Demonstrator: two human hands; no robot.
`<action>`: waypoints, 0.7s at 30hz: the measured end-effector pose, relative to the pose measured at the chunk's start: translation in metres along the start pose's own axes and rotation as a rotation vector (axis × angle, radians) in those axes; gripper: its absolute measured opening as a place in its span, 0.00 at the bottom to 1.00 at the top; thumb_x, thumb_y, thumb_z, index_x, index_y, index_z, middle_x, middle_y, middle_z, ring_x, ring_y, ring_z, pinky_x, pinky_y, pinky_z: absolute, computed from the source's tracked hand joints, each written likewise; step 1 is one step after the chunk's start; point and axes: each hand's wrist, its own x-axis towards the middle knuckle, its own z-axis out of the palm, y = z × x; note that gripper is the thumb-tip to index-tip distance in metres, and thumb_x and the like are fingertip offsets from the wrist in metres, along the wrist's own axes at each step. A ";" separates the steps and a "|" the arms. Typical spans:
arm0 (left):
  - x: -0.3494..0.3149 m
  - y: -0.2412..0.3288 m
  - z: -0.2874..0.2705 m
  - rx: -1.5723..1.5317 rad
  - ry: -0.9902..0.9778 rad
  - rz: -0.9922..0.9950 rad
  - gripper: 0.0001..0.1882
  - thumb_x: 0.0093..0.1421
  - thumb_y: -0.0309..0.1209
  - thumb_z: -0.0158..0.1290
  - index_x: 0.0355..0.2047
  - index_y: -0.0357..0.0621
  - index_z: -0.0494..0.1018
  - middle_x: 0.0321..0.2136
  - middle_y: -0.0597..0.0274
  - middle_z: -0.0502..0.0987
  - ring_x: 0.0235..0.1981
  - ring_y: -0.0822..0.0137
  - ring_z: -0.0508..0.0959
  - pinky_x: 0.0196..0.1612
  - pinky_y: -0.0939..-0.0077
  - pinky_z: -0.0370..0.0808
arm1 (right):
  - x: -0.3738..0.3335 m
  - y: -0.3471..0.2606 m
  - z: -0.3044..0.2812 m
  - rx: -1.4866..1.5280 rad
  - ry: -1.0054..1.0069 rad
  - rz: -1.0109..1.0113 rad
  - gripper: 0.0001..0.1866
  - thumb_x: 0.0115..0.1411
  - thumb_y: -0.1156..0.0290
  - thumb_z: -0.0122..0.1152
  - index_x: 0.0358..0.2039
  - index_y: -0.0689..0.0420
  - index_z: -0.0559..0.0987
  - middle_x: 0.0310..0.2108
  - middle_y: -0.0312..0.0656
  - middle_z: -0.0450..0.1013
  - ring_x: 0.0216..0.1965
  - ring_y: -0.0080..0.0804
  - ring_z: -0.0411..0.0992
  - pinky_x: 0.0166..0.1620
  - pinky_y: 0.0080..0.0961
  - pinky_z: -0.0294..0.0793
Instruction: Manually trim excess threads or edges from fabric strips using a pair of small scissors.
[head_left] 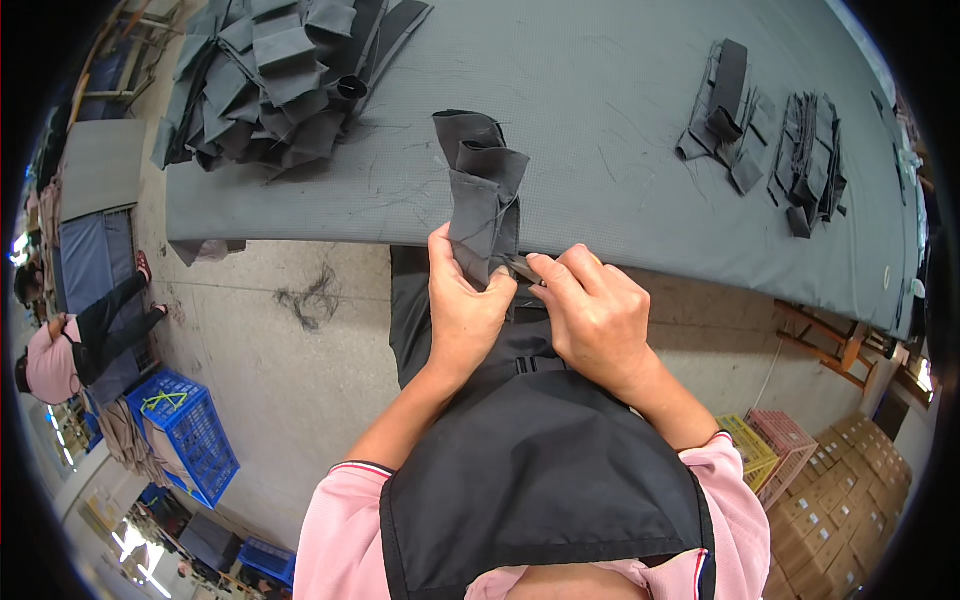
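A long bench [620, 120] covered in grey mesh-textured fabric carries the work. On its far left lies a large heap of dark grey cut fabric pieces [275, 75]. Toward the right lie two smaller stacks of dark fabric pieces [725, 110] [812, 160], just beside each other.
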 end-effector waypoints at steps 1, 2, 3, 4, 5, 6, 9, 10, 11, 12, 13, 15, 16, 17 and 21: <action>0.000 -0.001 0.000 0.008 0.000 0.006 0.27 0.51 0.15 0.49 0.52 0.35 0.55 0.41 0.58 0.68 0.39 0.75 0.70 0.42 0.81 0.70 | 0.000 0.000 0.000 0.000 0.000 0.001 0.19 0.40 0.76 0.67 0.37 0.55 0.77 0.24 0.36 0.67 0.20 0.33 0.67 0.24 0.27 0.66; 0.000 0.000 0.000 0.008 -0.001 0.006 0.27 0.51 0.15 0.49 0.52 0.35 0.55 0.41 0.58 0.68 0.39 0.75 0.70 0.42 0.81 0.70 | 0.000 0.001 0.001 0.009 0.012 -0.001 0.19 0.40 0.76 0.67 0.36 0.55 0.77 0.24 0.36 0.67 0.21 0.33 0.67 0.24 0.27 0.66; 0.000 0.001 0.001 0.004 0.001 0.001 0.27 0.51 0.15 0.49 0.52 0.35 0.55 0.40 0.58 0.68 0.39 0.75 0.70 0.42 0.81 0.70 | 0.000 0.001 0.001 0.019 0.024 -0.003 0.18 0.40 0.76 0.67 0.36 0.55 0.77 0.24 0.36 0.67 0.21 0.33 0.67 0.24 0.27 0.66; 0.000 0.001 0.001 0.000 0.004 -0.003 0.27 0.51 0.15 0.49 0.52 0.35 0.55 0.40 0.58 0.68 0.39 0.75 0.70 0.41 0.82 0.70 | 0.000 0.002 0.001 0.019 0.024 -0.003 0.18 0.40 0.76 0.67 0.36 0.55 0.77 0.24 0.36 0.67 0.21 0.33 0.67 0.24 0.27 0.66; -0.001 0.001 0.001 0.000 0.005 -0.004 0.27 0.51 0.15 0.49 0.52 0.35 0.55 0.40 0.58 0.68 0.39 0.75 0.70 0.41 0.82 0.70 | -0.001 0.002 0.001 -0.002 0.012 -0.009 0.18 0.40 0.76 0.67 0.36 0.55 0.77 0.24 0.36 0.66 0.21 0.33 0.67 0.24 0.27 0.66; -0.001 0.001 0.001 0.001 0.002 -0.009 0.27 0.51 0.15 0.49 0.52 0.35 0.55 0.40 0.58 0.68 0.39 0.75 0.70 0.42 0.82 0.70 | -0.002 0.003 0.001 -0.023 0.002 -0.015 0.19 0.40 0.76 0.67 0.36 0.55 0.77 0.24 0.36 0.66 0.20 0.33 0.67 0.24 0.27 0.66; -0.002 0.003 0.001 -0.010 0.009 -0.017 0.27 0.51 0.15 0.49 0.52 0.35 0.56 0.41 0.58 0.68 0.39 0.74 0.70 0.42 0.81 0.70 | -0.002 0.004 0.002 0.007 0.009 -0.020 0.18 0.42 0.78 0.66 0.37 0.55 0.77 0.23 0.38 0.66 0.19 0.34 0.66 0.23 0.26 0.66; -0.002 0.003 0.001 -0.021 0.014 -0.020 0.27 0.51 0.15 0.48 0.52 0.35 0.56 0.41 0.59 0.68 0.39 0.75 0.70 0.42 0.81 0.70 | -0.003 0.006 0.004 0.005 0.010 -0.020 0.18 0.42 0.78 0.66 0.37 0.55 0.77 0.23 0.38 0.66 0.19 0.34 0.66 0.23 0.26 0.66; -0.001 0.003 0.001 -0.022 0.013 -0.018 0.27 0.51 0.15 0.48 0.52 0.35 0.56 0.41 0.59 0.68 0.39 0.75 0.70 0.42 0.81 0.70 | -0.004 0.010 0.007 0.174 0.010 0.056 0.16 0.44 0.79 0.65 0.37 0.56 0.77 0.24 0.38 0.66 0.19 0.31 0.66 0.23 0.25 0.65; 0.000 0.002 0.000 -0.044 0.017 -0.008 0.27 0.51 0.15 0.48 0.52 0.35 0.56 0.41 0.59 0.68 0.39 0.75 0.70 0.43 0.81 0.69 | -0.006 0.013 0.008 0.344 0.010 0.131 0.15 0.46 0.81 0.64 0.37 0.57 0.77 0.25 0.38 0.66 0.18 0.28 0.66 0.22 0.23 0.65; 0.000 0.002 -0.001 -0.066 0.024 0.004 0.27 0.51 0.15 0.48 0.52 0.35 0.56 0.41 0.59 0.68 0.39 0.75 0.70 0.43 0.81 0.69 | -0.007 0.015 0.008 0.344 0.010 0.128 0.15 0.46 0.81 0.64 0.37 0.57 0.77 0.25 0.38 0.66 0.18 0.28 0.66 0.22 0.23 0.65; 0.001 0.004 -0.003 -0.075 0.031 -0.006 0.26 0.51 0.15 0.48 0.51 0.35 0.56 0.41 0.60 0.68 0.39 0.75 0.70 0.43 0.82 0.69 | -0.009 0.017 0.008 0.833 -0.021 0.482 0.13 0.50 0.83 0.60 0.38 0.60 0.77 0.28 0.38 0.66 0.18 0.21 0.65 0.22 0.20 0.64; 0.001 0.005 -0.002 -0.079 0.035 -0.019 0.26 0.51 0.15 0.48 0.51 0.35 0.57 0.40 0.60 0.68 0.39 0.75 0.70 0.43 0.82 0.69 | -0.012 0.017 0.010 0.837 0.034 0.487 0.12 0.51 0.81 0.61 0.38 0.61 0.76 0.27 0.39 0.67 0.26 0.23 0.67 0.29 0.18 0.67; 0.002 0.004 -0.003 -0.077 0.036 -0.017 0.26 0.51 0.15 0.48 0.51 0.35 0.57 0.40 0.60 0.68 0.39 0.75 0.70 0.43 0.82 0.69 | -0.011 0.017 0.011 0.839 0.035 0.485 0.12 0.51 0.81 0.61 0.38 0.61 0.76 0.27 0.39 0.67 0.26 0.23 0.67 0.29 0.18 0.67; 0.004 0.006 -0.006 -0.163 -0.017 -0.082 0.26 0.53 0.18 0.49 0.53 0.36 0.57 0.44 0.59 0.66 0.44 0.74 0.68 0.48 0.79 0.67 | 0.002 0.008 0.018 0.725 -0.070 0.364 0.15 0.49 0.80 0.63 0.40 0.61 0.76 0.29 0.39 0.66 0.26 0.25 0.65 0.29 0.19 0.66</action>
